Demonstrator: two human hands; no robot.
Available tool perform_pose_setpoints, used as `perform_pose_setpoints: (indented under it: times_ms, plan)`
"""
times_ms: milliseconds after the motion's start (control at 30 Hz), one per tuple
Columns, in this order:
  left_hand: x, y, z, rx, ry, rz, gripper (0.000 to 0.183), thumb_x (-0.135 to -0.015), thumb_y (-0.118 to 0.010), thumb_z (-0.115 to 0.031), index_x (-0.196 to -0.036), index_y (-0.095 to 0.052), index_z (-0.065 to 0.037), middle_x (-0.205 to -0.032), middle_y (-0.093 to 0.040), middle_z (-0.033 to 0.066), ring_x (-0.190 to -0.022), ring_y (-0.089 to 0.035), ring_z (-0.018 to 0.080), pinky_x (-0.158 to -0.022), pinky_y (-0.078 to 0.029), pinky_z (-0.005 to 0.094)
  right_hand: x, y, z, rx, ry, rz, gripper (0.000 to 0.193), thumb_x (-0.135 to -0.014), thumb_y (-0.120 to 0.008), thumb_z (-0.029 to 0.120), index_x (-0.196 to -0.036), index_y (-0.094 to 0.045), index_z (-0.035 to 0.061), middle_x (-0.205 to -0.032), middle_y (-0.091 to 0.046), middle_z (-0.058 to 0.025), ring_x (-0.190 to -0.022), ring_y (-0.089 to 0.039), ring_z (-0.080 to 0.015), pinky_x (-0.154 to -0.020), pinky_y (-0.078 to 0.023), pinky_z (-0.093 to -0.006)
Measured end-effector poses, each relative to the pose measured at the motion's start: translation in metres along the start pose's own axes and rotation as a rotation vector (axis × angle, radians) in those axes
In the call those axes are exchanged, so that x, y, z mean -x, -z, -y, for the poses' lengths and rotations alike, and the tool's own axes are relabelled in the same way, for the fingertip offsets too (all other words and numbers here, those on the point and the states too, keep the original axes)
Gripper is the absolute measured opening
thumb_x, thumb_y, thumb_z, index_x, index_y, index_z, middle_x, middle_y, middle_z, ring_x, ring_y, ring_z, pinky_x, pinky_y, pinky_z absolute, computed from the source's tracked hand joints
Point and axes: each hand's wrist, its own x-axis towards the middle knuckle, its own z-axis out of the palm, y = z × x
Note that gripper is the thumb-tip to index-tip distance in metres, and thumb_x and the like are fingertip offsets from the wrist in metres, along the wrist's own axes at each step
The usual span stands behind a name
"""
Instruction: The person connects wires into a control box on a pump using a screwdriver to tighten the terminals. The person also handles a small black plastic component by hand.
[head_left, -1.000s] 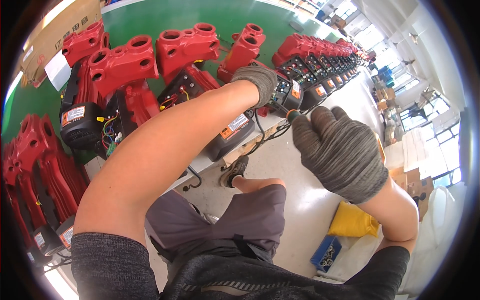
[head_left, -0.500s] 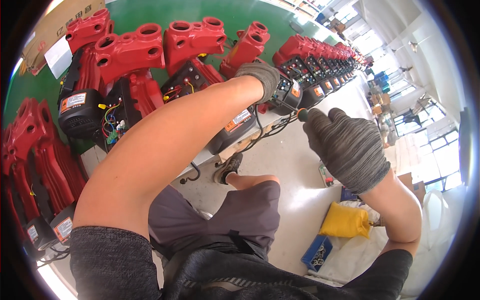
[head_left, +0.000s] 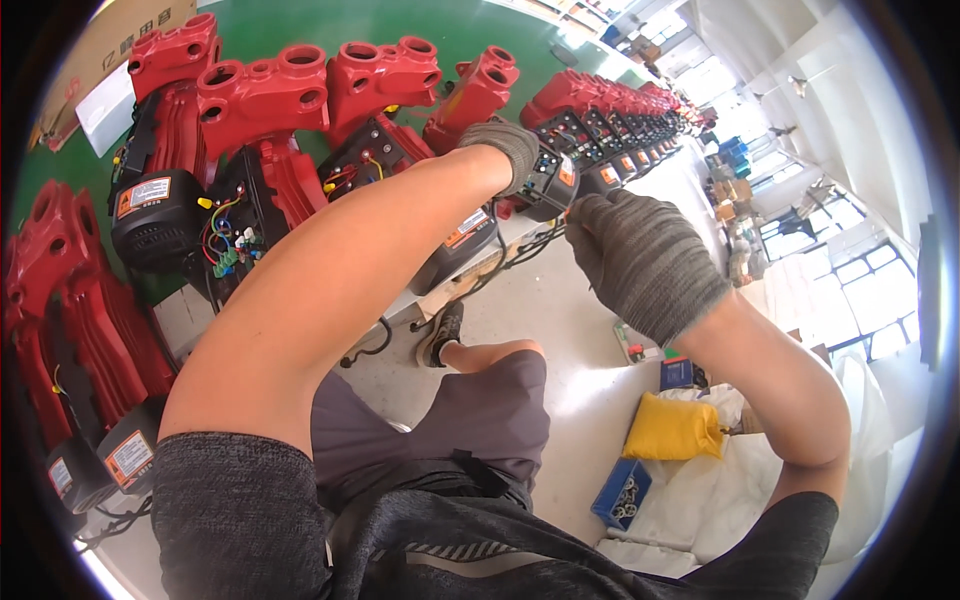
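My left hand (head_left: 510, 150), in a grey knitted glove, lies bent over a machine with a red cast body (head_left: 470, 105) and a black motor end (head_left: 551, 183). Its fingers are hidden, so their grip cannot be made out. To the right of that motor end, my right hand (head_left: 645, 262), gloved alike, is closed around a screwdriver. The glove hides most of the tool now; the earlier picture shows its green and orange handle and thin shaft. Left of my left hand stands another red machine (head_left: 385, 85), its black box uncovered with coloured wires.
More red machines (head_left: 600, 105) stretch away in a row to the far right. Others (head_left: 95, 290) stand at the left. Black cables (head_left: 530, 248) hang off the bench edge. On the right lie a yellow bag (head_left: 675, 427) and a blue bin (head_left: 622, 494) of metal parts.
My right hand has moved left and slightly up, closer to the motor end, and the screwdriver is now mostly out of sight. The view has shifted slightly; my left hand stays at the same machine.
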Motion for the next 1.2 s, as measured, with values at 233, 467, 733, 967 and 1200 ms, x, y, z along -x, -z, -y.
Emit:
perform_pose_setpoints:
  times_ms: [233,467,733,967,1200]
  plan:
    - [-0.010,-0.007,0.000,-0.027,-0.009,-0.011,0.026,-0.085,-0.068,-0.012,-0.108,-0.078,-0.003,-0.109,-0.073,0.0239,-0.096,-0.073,0.0375,-0.082,-0.058,0.0466,-0.006,0.014,0.015,0.306,0.132,0.276,0.014,-0.082,-0.067,0.009,-0.094,-0.073,0.0019,-0.080,-0.072,-0.0176,-0.081,-0.072,-0.0355,-0.072,-0.057,-0.0434]
    - [-0.007,-0.008,0.008,-0.058,-0.040,-0.032,0.025,-0.084,-0.067,-0.012,-0.104,-0.079,-0.002,-0.106,-0.073,0.0242,-0.095,-0.074,0.0360,-0.082,-0.058,0.0461,-0.024,0.007,-0.001,-0.137,-0.097,0.214,0.020,-0.092,-0.058,0.009,-0.107,-0.067,0.0009,-0.078,-0.069,-0.0178,-0.071,-0.069,-0.0314,-0.063,-0.054,-0.0418]
    - [-0.016,-0.016,0.004,-0.098,-0.060,-0.034,0.025,-0.085,-0.066,-0.013,-0.103,-0.078,-0.001,-0.104,-0.073,0.0253,-0.094,-0.074,0.0363,-0.080,-0.058,0.0471,-0.026,0.002,-0.017,0.114,-0.038,0.257,0.022,-0.081,-0.066,0.010,-0.098,-0.073,-0.0004,-0.080,-0.072,-0.0185,-0.078,-0.072,-0.0361,-0.069,-0.057,-0.0444]
    - [-0.019,-0.018,0.011,-0.154,-0.099,-0.030,0.024,-0.085,-0.066,-0.013,-0.101,-0.079,-0.001,-0.102,-0.073,0.0252,-0.092,-0.074,0.0356,-0.080,-0.059,0.0464,-0.037,0.010,0.003,0.116,-0.175,0.485,0.025,-0.090,-0.054,0.007,-0.109,-0.068,-0.0032,-0.081,-0.070,-0.0196,-0.074,-0.069,-0.0336,-0.069,-0.055,-0.0442]
    - [-0.021,-0.015,0.008,-0.190,-0.098,-0.047,0.025,-0.085,-0.066,-0.013,-0.102,-0.078,0.000,-0.101,-0.074,0.0244,-0.091,-0.074,0.0359,-0.081,-0.058,0.0462,-0.041,-0.003,-0.023,-0.001,-0.060,0.461,0.024,-0.095,-0.054,0.015,-0.110,-0.067,0.0023,-0.069,-0.064,-0.0166,-0.066,-0.066,-0.0268,-0.065,-0.056,-0.0393]
